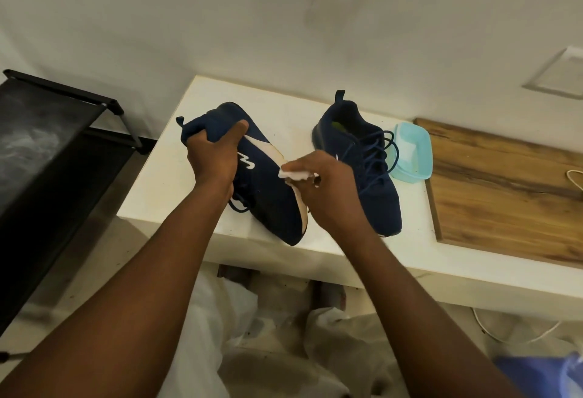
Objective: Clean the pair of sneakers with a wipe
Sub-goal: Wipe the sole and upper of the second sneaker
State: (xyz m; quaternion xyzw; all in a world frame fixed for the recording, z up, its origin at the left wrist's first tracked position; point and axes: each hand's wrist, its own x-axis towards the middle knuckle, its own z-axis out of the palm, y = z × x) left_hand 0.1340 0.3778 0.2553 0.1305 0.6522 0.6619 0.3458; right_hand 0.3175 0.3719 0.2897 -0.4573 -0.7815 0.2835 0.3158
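A navy sneaker (268,195) with a white sole lies tilted on its side on the white counter (315,258), its toe toward me. My left hand (214,154) grips its heel and collar. My right hand (328,186) pinches a small white wipe (295,174) and presses it against the white sole edge. The second navy sneaker (362,164) stands upright to the right, laces loose, untouched.
A light blue plastic tub (413,157) sits behind the second sneaker, beside a wooden board (504,195) with a white cable on it. A black rack (56,151) stands to the left. White bags and cloth lie on the floor below the counter.
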